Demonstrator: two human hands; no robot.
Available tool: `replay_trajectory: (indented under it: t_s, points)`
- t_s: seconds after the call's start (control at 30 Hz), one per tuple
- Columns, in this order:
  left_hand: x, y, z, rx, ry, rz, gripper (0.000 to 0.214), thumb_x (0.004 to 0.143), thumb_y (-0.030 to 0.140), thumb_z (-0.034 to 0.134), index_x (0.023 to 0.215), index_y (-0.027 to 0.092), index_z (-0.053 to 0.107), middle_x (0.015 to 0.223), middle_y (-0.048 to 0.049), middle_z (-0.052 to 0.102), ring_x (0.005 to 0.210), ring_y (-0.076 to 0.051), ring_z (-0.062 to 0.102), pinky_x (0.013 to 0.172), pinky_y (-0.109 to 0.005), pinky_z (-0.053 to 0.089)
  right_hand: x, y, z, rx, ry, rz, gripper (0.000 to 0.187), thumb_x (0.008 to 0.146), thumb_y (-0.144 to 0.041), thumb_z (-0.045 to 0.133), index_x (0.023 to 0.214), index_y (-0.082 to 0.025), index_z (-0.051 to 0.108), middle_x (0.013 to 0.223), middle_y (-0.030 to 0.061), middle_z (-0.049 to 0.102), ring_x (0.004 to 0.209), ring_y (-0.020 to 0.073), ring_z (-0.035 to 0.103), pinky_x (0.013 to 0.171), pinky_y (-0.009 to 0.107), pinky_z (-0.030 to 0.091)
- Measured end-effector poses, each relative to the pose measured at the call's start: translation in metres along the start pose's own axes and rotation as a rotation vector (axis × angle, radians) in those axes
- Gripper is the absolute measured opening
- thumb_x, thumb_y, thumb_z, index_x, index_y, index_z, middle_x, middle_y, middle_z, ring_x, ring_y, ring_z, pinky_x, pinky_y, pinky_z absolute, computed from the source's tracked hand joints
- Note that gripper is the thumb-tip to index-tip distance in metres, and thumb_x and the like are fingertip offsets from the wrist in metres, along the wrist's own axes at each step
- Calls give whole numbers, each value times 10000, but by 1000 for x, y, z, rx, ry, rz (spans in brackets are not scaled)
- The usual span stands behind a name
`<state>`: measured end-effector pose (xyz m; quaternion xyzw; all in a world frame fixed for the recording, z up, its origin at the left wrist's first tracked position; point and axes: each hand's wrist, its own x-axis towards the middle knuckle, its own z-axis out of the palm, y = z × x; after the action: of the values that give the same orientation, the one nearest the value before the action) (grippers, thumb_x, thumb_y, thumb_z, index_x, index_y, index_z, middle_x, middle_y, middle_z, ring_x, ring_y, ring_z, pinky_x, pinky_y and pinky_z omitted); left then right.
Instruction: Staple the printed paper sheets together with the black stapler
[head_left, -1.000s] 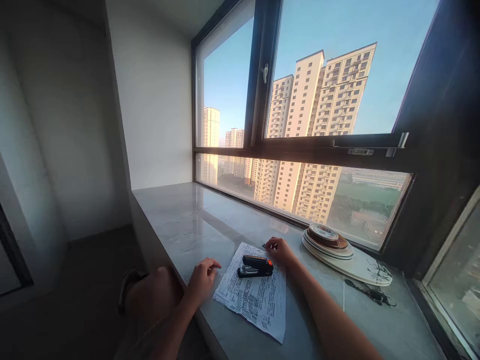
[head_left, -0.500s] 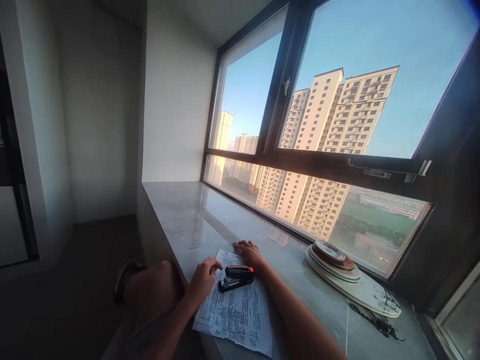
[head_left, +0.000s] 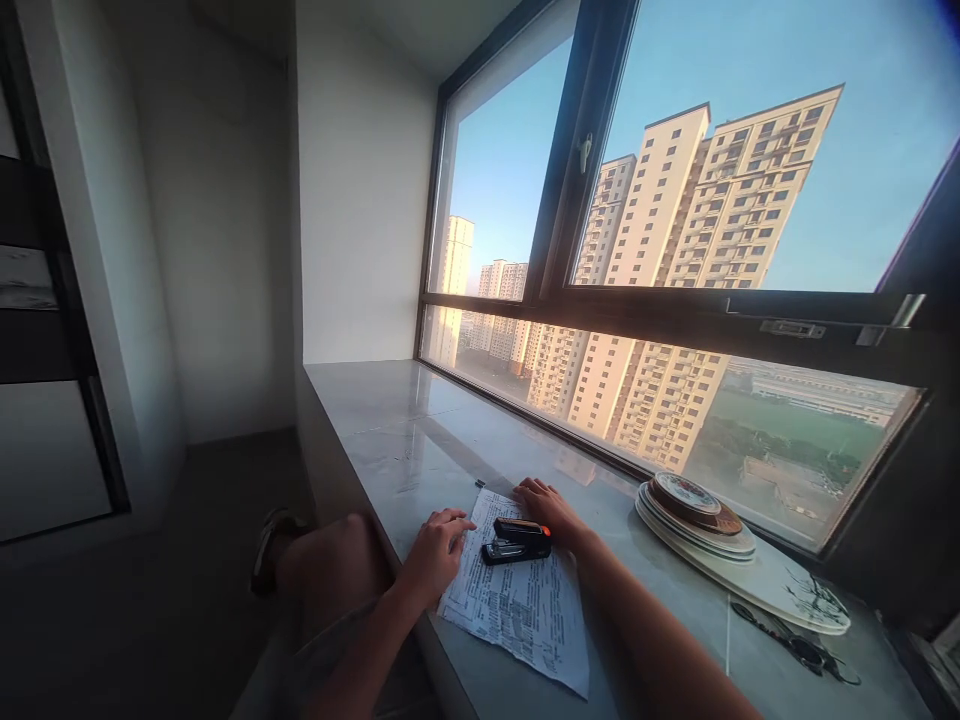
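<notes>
A printed sheet of paper [head_left: 525, 610] lies on the marble window sill [head_left: 390, 430]. On its upper part rests a black stapler [head_left: 516, 540] with an orange tip. My left hand [head_left: 439, 548] lies on the sheet's left edge, fingers stretched toward the stapler and holding nothing. My right hand [head_left: 547, 503] rests flat on the sheet's far edge, just behind the stapler, its fingers spread. A tiny dark item [head_left: 478, 484] sits on the sill beyond the paper's corner.
A stack of decorated plates [head_left: 694, 505] stands on a larger white plate [head_left: 795, 595] to the right, with a dark tangled object [head_left: 802, 650] in front of it. The window frame [head_left: 675, 310] runs along the sill's far side. My bare knee [head_left: 337, 560] is left of the sill's edge.
My left hand has moved from the sill's edge onto the paper's left side. My right hand has shifted left along the paper's far edge and flattened. The view has swung.
</notes>
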<state>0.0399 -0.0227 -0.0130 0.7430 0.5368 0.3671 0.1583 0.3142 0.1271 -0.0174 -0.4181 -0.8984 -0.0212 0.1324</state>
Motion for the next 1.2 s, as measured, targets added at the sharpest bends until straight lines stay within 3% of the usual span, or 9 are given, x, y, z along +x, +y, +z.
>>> replay_trajectory:
  t_s: [0.13, 0.27, 0.37, 0.47, 0.53, 0.63, 0.8, 0.97, 1.2]
  points:
    - [-5, 5, 0, 144, -188, 75, 475, 1013, 257, 457, 1451, 399, 573, 1636, 33, 409, 1520, -297, 334, 1223, -543, 283, 0, 7, 5, 71, 86, 46, 357, 1008, -232, 448, 1288, -228, 668, 1277, 129, 666, 1181, 264, 611, 990, 395, 478]
    - [-5, 6, 1, 204, -229, 89, 446, 994, 285, 496, 1417, 380, 605, 1587, 23, 485, 1514, -294, 354, 1235, -544, 268, 0, -7, -18, 391, 219, 71, 388, 1031, -445, 440, 1050, -184, 726, 1054, 107, 722, 966, 233, 658, 912, 372, 504]
    - [-4, 8, 1, 227, -199, 83, 414, 972, 293, 540, 1371, 354, 631, 1524, -1, 559, 1482, -283, 401, 1221, -526, 292, -2, -23, -55, 686, -120, -64, 613, 1009, -648, 373, 962, -147, 723, 928, 84, 717, 855, 203, 641, 804, 325, 509]
    - [-3, 11, 0, 248, -189, 92, 366, 973, 301, 551, 1326, 320, 646, 1478, -40, 591, 1453, -282, 434, 1199, -514, 319, 0, -46, -78, 631, -545, -276, 630, 751, -637, 775, 1177, -182, 683, 1041, 44, 704, 880, 183, 617, 788, 272, 487]
    - [-3, 10, 1, 255, -186, 112, 338, 974, 293, 558, 1299, 304, 651, 1445, -64, 608, 1431, -282, 454, 1182, -504, 336, 4, -62, -78, 470, -582, -293, 627, 637, -553, 878, 1119, -203, 682, 946, 4, 688, 815, 162, 588, 744, 251, 460]
    - [-3, 7, 3, 254, -164, 125, 322, 972, 275, 564, 1283, 294, 647, 1408, -83, 617, 1392, -286, 484, 1152, -503, 359, 7, -74, -72, 385, -479, -339, 447, 674, -463, 859, 986, -199, 679, 885, -19, 656, 781, 138, 544, 744, 238, 434]
    - [-3, 0, 7, 225, -147, 118, 341, 954, 241, 564, 1284, 287, 637, 1375, -87, 609, 1325, -278, 530, 1148, -490, 354, -6, -34, -87, 497, -392, -180, 291, 762, -398, 779, 883, -186, 619, 771, -53, 594, 692, 104, 489, 644, 207, 396]
    - [-5, 1, 4, 183, -146, 110, 327, 957, 247, 534, 1265, 282, 639, 1333, -76, 609, 1287, -271, 546, 1143, -459, 357, -30, 33, -98, 202, -180, 265, 169, 718, -244, 748, 827, -186, 632, 836, -8, 665, 806, 164, 587, 733, 252, 421]
    - [-7, 3, 2, 162, -153, 108, 309, 968, 263, 525, 1259, 277, 631, 1334, -79, 600, 1280, -277, 539, 1119, -459, 371, -61, 68, -82, 177, -245, 450, 462, 598, -216, 809, 1039, -186, 676, 1028, 67, 733, 919, 240, 672, 760, 284, 493]
